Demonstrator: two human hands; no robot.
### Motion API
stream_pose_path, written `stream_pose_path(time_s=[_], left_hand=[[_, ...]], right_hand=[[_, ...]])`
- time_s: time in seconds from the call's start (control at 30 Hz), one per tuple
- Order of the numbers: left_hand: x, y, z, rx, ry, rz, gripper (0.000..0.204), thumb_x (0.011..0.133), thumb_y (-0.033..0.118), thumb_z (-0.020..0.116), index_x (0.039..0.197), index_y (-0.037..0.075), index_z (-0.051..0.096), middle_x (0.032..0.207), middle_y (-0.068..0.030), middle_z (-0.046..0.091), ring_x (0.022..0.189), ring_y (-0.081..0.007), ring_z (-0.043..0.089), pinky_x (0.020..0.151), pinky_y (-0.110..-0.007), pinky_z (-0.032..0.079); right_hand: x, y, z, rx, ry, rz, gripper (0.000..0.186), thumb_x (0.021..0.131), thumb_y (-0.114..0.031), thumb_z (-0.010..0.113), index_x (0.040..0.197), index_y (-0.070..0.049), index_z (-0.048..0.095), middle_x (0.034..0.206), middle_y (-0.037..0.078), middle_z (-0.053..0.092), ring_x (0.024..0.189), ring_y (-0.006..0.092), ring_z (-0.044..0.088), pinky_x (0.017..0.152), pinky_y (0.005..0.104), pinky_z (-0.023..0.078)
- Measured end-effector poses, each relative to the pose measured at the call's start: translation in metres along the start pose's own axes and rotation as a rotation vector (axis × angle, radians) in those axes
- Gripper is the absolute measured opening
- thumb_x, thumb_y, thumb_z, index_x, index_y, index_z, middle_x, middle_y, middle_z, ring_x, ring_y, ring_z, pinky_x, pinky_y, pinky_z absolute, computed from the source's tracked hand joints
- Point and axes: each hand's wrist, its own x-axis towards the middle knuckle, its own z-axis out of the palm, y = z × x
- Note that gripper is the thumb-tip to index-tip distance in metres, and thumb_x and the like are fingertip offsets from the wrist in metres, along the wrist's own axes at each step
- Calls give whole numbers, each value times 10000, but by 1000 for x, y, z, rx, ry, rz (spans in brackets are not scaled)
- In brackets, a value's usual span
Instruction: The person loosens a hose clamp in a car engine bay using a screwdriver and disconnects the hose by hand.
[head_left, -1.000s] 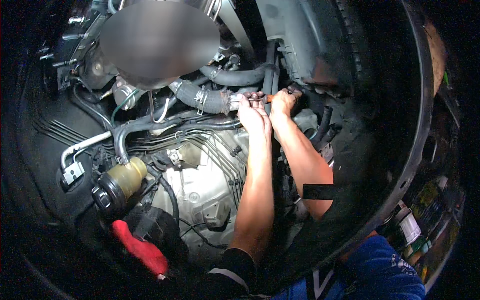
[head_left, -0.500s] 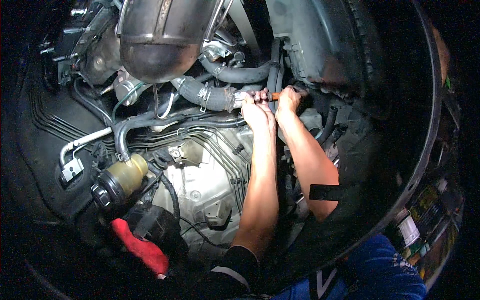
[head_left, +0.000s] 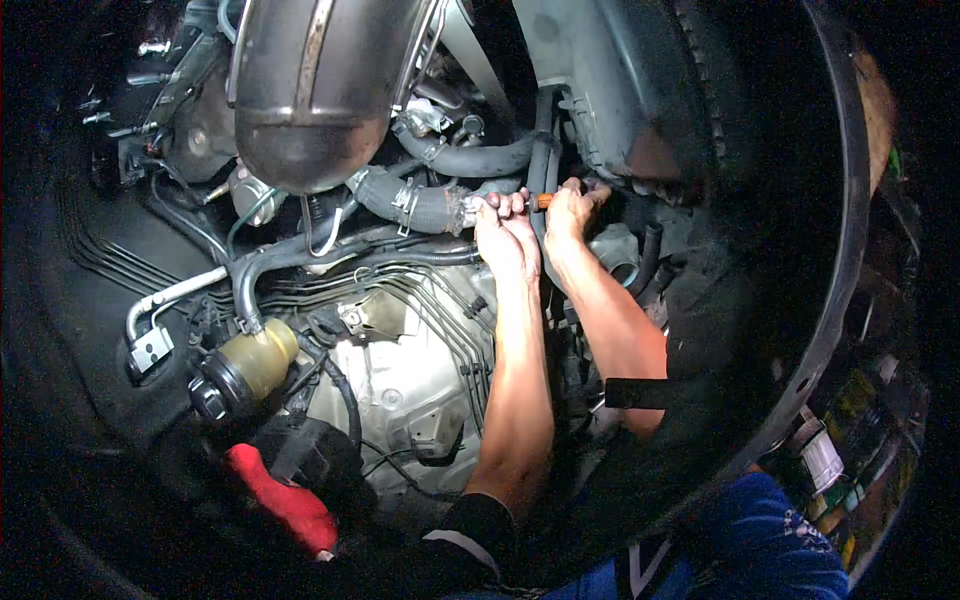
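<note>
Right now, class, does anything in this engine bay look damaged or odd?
The ribbed hose looks ragged at its end by the left hand, perhaps frayed. The red item at lower left stands out by colour; what it is, I cannot tell.

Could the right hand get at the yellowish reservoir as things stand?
Probably not: the right hand seems closed on the orange tool, and the left forearm lies between that hand and the reservoir.

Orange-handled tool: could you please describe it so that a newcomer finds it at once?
Start at the big dark casing with the rounded end, at the top. Below it, follow the thick grey hose rightward to the left hand. Held in the right hand beside it is the orange-handled tool, its orange unlike the grey and black hoses nearby.
</note>
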Motion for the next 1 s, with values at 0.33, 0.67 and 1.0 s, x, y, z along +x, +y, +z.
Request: stream_pose_path(time_s=[0.33,0.67,1.0], left_hand=[[-5,-13,1,55,-67,-19,282,1057,328,493,957,65,492,910,-59,525,1004,-282,569,1099,-478,401],[-24,-45,35,194,130,-72,297,1087,324,418,973,55,472,951,-116,571,1141,-371,603,1008,-489,470],[-9,-16,19,139,222,14,275,1089,243,411,907,48,477,827,-65,512,777,-206,541,970,-483,508]], right_hand=[[6,-10,-8,349,-39,-34,349,902,-103,538,1212,-57,383,972,98,517,749,197,537,674,356,474],[93,47,-20,188,106,-253,337,887,-87,546,1195,12,452,954,121,574,753,218,570,660,376,502],[0,-31,-13,110,-39,196,327,901,-135,539,1166,23,428,964,169,587,799,238,593,704,365,512]])
